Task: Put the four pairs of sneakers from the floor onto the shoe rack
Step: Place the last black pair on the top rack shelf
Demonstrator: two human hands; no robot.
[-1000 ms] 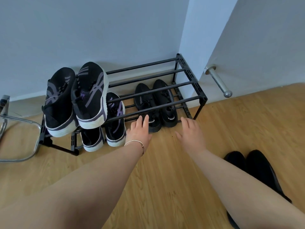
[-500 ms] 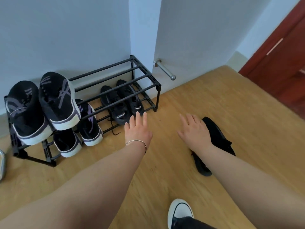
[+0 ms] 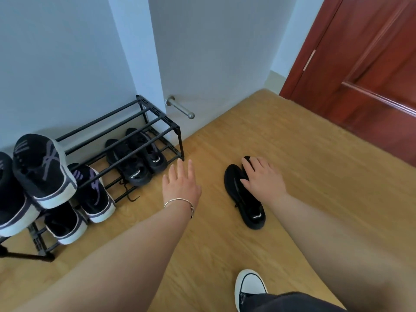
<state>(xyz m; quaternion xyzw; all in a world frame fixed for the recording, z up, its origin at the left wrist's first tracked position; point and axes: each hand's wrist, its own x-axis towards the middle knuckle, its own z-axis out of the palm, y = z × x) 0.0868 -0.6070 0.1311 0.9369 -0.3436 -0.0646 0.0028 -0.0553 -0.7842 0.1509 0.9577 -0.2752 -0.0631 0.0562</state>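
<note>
Own foot: a white-toed canvas shoe [image 3: 249, 285] and a dark trouser leg sit at the bottom edge of the frame, right of centre.
Forearms: both bare arms reach up from the lower corners toward mid-frame; a thin bracelet [image 3: 179, 202] circles the left wrist.
Left hand: the left hand [image 3: 181, 184] is held palm down at centre frame, fingers straight and slightly spread, gripping nothing — it is between the rack and the loose pair.
Right hand: the right hand [image 3: 263, 179] lies on the black sneakers on the floor [image 3: 246, 199], right of centre; fingers are bent and draped over the uppers near the toes, though whether they have closed into a grip cannot be told.
Loose pair: the two black shoes lie side by side, touching, heels toward the camera, on the wooden floor [image 3: 315, 188] and well apart from the rack.
Shoe rack: the black metal shoe rack [image 3: 157, 120] stands against the pale wall at left of frame.
Lower tier: a black pair [image 3: 137, 158] sits at its right end, laces trailing onto the floor; a black-and-purple pair with white soles [image 3: 90, 194] sits further left.
Upper tier: another black-and-purple pair [image 3: 42, 172] rests at the far left, heels out — partly cut by the frame edge.
Background: a metal door stop [image 3: 181, 108] juts from the wall just behind the rack; a red-brown door [image 3: 360, 64] fills the upper right.
</note>
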